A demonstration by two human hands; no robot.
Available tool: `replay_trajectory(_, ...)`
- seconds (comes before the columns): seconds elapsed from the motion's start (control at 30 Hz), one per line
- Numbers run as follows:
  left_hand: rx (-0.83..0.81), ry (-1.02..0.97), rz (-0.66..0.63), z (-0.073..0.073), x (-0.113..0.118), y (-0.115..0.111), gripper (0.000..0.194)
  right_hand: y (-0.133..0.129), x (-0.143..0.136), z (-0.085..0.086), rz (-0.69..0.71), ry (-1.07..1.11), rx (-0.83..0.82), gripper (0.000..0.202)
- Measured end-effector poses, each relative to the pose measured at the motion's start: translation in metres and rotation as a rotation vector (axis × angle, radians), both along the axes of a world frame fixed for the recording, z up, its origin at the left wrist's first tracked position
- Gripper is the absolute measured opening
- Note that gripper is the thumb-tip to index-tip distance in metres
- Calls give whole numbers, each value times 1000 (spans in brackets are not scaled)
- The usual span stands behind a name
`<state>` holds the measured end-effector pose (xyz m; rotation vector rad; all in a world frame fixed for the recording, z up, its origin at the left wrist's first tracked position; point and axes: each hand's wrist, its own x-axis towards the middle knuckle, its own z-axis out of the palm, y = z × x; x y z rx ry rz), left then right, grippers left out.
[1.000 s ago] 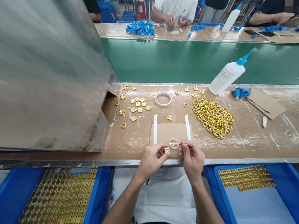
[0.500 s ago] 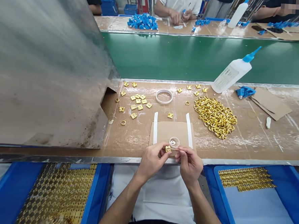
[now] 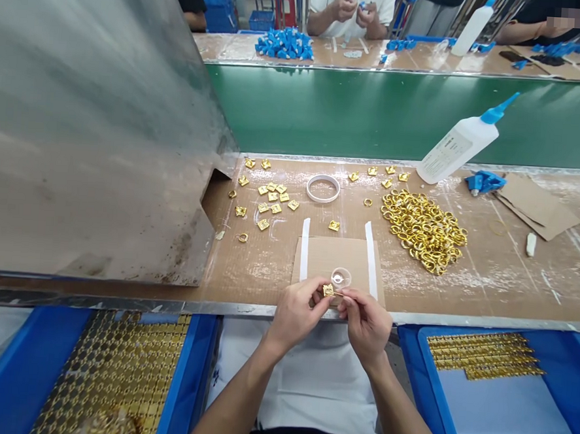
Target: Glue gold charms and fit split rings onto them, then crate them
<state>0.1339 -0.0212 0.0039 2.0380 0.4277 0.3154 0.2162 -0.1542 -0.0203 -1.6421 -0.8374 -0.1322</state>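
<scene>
My left hand pinches a small square gold piece between thumb and fingertips, over the near edge of a cardboard pad. A thin stick is pinched in my right hand, its tip touching or very close to the gold piece. Just beyond my fingers, a small clear round dish sits on the cardboard pad, with something whitish inside. Two white tape strips run along the pad's sides.
Beyond the pad lie several square gold pieces, a white ring and a heap of gold rings. A tilted white bottle stands behind. Metal housing rises at left. Blue trays flank my lap. A person works opposite.
The view has shifted slightly. My right hand and the stick have turned a little, with the stick's tip still at the gold piece. Across the belt, the person's hands have risen off the table.
</scene>
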Motion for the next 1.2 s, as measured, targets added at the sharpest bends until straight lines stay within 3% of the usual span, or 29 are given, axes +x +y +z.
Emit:
replay_trajectory(0.4,-35,-16,0,-1,-1,1,18,1,0,0,-2,-109,-19,18)
replay_trajectory(1.2,-3,-44,-19,-5,-1,2,18,2,-1,-1,-15,-128,-25,18)
